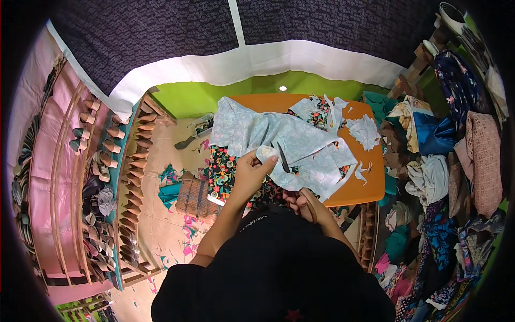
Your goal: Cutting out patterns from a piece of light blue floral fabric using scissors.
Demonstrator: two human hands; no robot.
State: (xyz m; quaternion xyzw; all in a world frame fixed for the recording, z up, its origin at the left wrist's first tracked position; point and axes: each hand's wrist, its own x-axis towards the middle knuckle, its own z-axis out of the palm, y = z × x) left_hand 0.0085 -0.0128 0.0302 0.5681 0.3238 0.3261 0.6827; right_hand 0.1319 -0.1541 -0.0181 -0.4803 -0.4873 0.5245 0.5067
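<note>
Floral fabric (pixel 252 126), pale blue on its wrong side and black with bright flowers on its right side, spreads over an orange table (pixel 354 185). My left hand (pixel 253 170) pinches a small pale rounded piece (pixel 265 153) between thumb and fingers, above the cloth. My right hand (pixel 301 203) is closed round the handles of scissors, which are partly hidden by the hand and by my body. The dark scissor blades (pixel 282 158) point away from me, beside the pale piece and against the fabric. Whether they are cutting at this instant is not plain.
Pale fabric scraps (pixel 363 131) lie at the table's right. Wooden shoe forms (pixel 137 182) fill a rack on the left, with shoes (pixel 110 145) beside it. Cloth offcuts (pixel 190 231) litter the floor. Piled fabrics (pixel 429 177) crowd the right side. A dark curtain (pixel 322 27) hangs ahead.
</note>
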